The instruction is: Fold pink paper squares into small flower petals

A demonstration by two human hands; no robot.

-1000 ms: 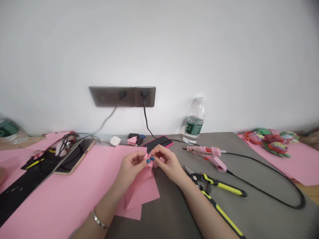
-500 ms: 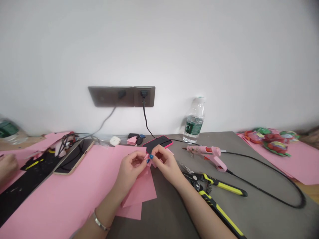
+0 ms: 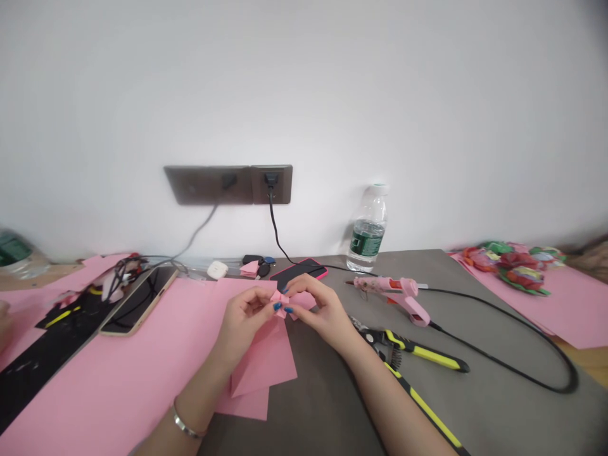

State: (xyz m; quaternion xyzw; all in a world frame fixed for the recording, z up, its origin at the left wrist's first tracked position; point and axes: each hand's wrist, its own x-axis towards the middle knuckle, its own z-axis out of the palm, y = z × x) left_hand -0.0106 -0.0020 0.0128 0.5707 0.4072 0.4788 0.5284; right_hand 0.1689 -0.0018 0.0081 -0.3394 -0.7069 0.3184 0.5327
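Observation:
Between my two hands is a small folded pink paper piece [image 3: 279,296], with several points that stick outward. My left hand [image 3: 247,316] pinches it from the left, thumb and fingers closed on its edge. From the other side my right hand [image 3: 320,310] grips it too, thumb below and fingertips above. Below the hands lie square pink paper sheets [image 3: 266,364], partly overlapping a large pink sheet [image 3: 123,386]. A phone with a pink edge [image 3: 299,271] rests just behind my right hand.
To the right are a pink glue gun [image 3: 387,288] with a looping black cable and yellow-black pliers [image 3: 427,354]. A water bottle [image 3: 368,234] stands by the wall. Colourful paper flowers [image 3: 517,263] lie far right. Another phone [image 3: 140,301] is at left, near another person's hand [image 3: 4,323].
My fingers have shifted on the pink paper piece, which now shows more of its pointed shape. The right hand's fingers have spread around it. At far left, the other person's hand has mostly left view.

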